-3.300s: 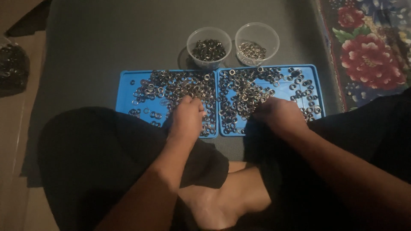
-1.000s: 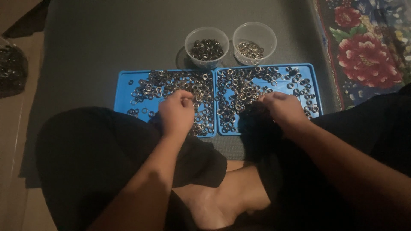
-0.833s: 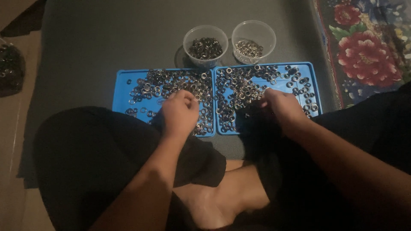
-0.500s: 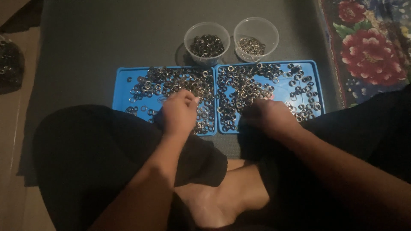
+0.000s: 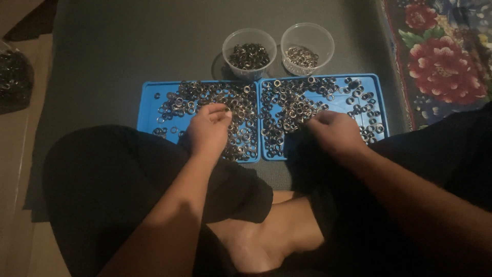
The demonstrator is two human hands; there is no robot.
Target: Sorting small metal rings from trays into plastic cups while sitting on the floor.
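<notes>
Left hand (image 5: 209, 128) sits on the left blue tray (image 5: 148, 97), fingers curled in with the tips pinched together over the rings (image 5: 241, 110); can't tell if it's actually got one. Right hand (image 5: 333, 131) rests knuckles-up on the right tray (image 5: 382, 102), fingers bent down into the rings, grip hidden. Rings are scattered all over both trays. Two clear cups (image 5: 249, 51) just behind hold more. All on a grey mat (image 5: 128, 46).

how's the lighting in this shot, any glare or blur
Head view: dim and warm, dark clothing nearly black; faint glints on the metal rings in the blue trays; no harsh glare; left hand and right hand slightly soft, as is the flowered cloth.
</notes>
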